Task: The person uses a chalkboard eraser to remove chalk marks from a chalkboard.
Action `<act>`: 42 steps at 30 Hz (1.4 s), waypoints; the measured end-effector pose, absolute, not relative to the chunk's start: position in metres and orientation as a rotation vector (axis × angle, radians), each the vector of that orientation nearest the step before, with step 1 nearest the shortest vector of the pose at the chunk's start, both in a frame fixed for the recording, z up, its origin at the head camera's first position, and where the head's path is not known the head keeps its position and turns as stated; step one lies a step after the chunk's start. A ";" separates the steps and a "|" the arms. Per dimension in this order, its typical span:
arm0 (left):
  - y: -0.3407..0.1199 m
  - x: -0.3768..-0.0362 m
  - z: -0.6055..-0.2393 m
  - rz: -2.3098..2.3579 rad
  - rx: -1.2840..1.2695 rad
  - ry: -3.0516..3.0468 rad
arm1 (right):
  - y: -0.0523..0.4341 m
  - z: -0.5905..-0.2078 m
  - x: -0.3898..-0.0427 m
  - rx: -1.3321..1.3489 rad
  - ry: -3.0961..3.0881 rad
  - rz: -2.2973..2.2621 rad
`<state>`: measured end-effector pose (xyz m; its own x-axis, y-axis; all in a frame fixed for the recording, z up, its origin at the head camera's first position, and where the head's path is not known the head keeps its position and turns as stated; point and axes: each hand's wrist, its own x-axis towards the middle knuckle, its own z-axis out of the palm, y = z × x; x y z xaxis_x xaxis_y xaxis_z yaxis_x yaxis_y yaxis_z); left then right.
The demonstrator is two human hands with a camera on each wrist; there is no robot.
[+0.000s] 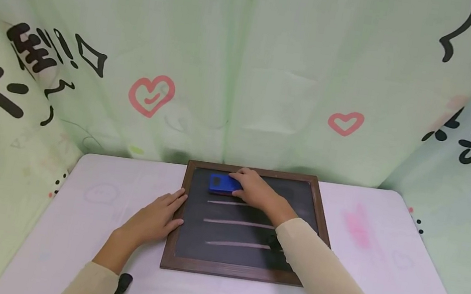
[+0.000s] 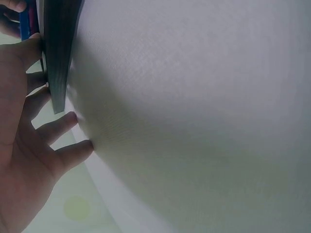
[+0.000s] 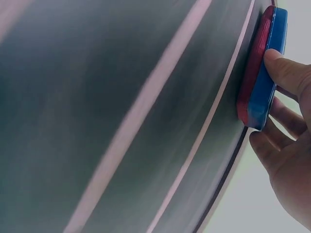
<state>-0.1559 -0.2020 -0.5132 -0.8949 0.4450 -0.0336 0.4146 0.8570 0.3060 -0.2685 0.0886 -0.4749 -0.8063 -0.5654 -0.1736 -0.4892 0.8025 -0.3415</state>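
Note:
A small blackboard (image 1: 228, 255) in a brown wooden frame lies on the table, with three pale chalk lines (image 1: 233, 224) across it. Near its top edge, my right hand (image 1: 258, 191) holds a blue board eraser (image 1: 222, 184) between thumb and fingers. From the right wrist view, the eraser (image 3: 262, 73) shows a red underside against the board. My left hand (image 1: 154, 219) rests at the left side of the frame with its fingers spread. In the left wrist view, some fingertips touch the frame (image 2: 59, 58) and others reach the tabletop.
The white table (image 1: 130, 177) extends on both sides of the board. Behind and at the sides hangs a pale green curtain (image 1: 283, 73) with black characters and red hearts. A black wrist device (image 1: 123, 284) shows at the left sleeve. The right forearm covers the board's lower right corner.

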 end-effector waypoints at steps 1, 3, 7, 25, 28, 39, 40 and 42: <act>-0.202 -0.156 -0.514 0.449 0.681 2.926 | 0.092 -0.476 -0.269 -0.806 2.725 -0.415; -0.202 -0.156 -0.514 0.455 0.680 2.921 | 0.100 -0.477 -0.269 -0.790 2.731 -0.426; -0.201 -0.155 -0.513 0.453 0.674 2.920 | 0.116 -0.477 -0.270 -0.753 2.746 -0.447; -0.201 -0.152 -0.511 0.443 0.665 2.921 | 0.198 -0.476 -0.265 -0.624 2.836 -0.475; -0.200 -0.153 -0.511 0.439 0.665 2.923 | 0.210 -0.475 -0.265 -0.632 2.857 -0.476; -0.199 -0.153 -0.510 0.443 0.666 2.919 | 0.245 -0.472 -0.262 -0.588 2.875 -0.485; -0.199 -0.153 -0.510 0.443 0.665 2.917 | 0.247 -0.471 -0.261 -0.592 2.874 -0.484; -0.200 -0.152 -0.510 0.443 0.664 2.918 | 0.249 -0.470 -0.261 -0.608 2.873 -0.479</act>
<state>-0.1524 -0.1996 -0.5103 -0.8972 0.4389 -0.0481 0.4049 0.8613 0.3068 -0.2611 0.2485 -0.4698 -0.9033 -0.4185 -0.0945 -0.3652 0.8656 -0.3426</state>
